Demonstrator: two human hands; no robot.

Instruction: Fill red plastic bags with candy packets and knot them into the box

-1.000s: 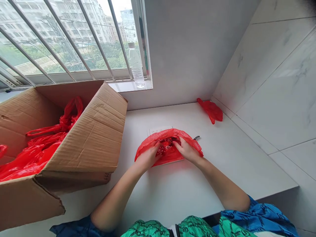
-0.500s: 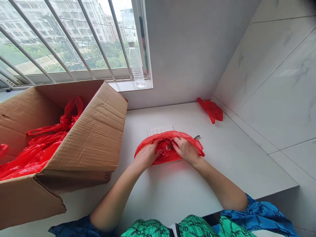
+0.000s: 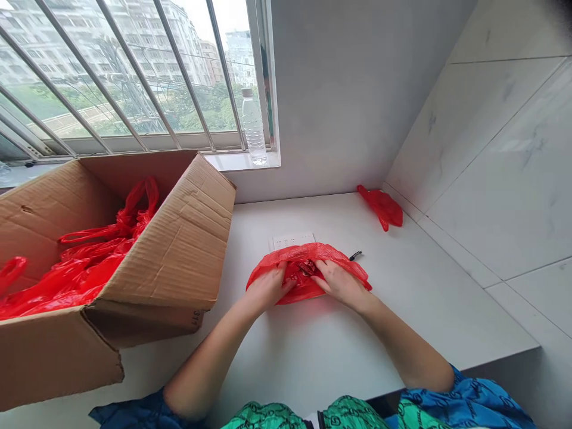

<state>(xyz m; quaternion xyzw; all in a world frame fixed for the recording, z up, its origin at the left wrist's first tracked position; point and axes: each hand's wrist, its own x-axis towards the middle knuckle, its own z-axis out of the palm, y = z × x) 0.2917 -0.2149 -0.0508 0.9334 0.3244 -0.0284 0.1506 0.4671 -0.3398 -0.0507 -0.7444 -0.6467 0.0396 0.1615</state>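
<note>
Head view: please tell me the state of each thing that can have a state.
Red bag: lying flat on the counter, both hands on it.
Left hand: pressing the bag's left part.
Right hand: pressing the bag's right part.
Cardboard box: open, red bags inside.
Small red bag: crumpled, in the corner.
Water bottle: upright on the sill.

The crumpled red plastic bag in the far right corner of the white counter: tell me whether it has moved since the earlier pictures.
No. The crumpled red plastic bag lies in the same spot against the tiled wall corner; only the camera has shifted slightly.
</note>
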